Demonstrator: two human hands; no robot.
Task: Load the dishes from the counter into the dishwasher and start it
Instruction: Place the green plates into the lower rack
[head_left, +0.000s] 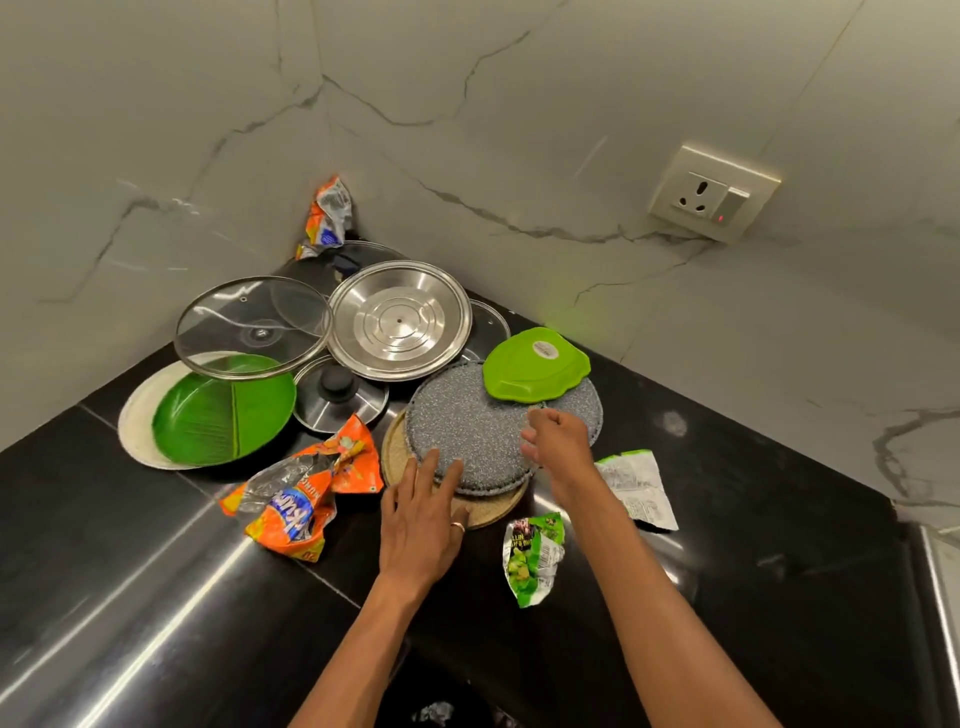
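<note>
View from above of a black stone counter (130, 571) set in the corner of a marble-look wall. Near the middle lies a round grey speckled plate (467, 436), resting on a tan woven mat (496, 512) that shows along its near and left edge.

The left hand (421, 514) lies flat, its fingers straight and close together, with the tips touching the near-left rim of the grey plate. The right hand (558, 441) is over the plate's right side with its fingers curled – it is blurred, so I cannot tell whether it grips anything.

A lime green dish (537, 366) sits upside down on the far edge of the grey plate. Behind, overlapping one another, are a steel lid (400, 319), a large glass lid (254, 325) and a small glass lid with a black knob (337, 389). To the left, a green leaf-patterned plate (223, 410) sits on a white plate (135, 415).

Crumpled packets lie about – an orange wrapper (306, 499) beside the left hand, a green wrapper (532, 556) between the forearms, a white wrapper (639, 486) on the right. A wall socket (714, 192) is at upper right
</note>
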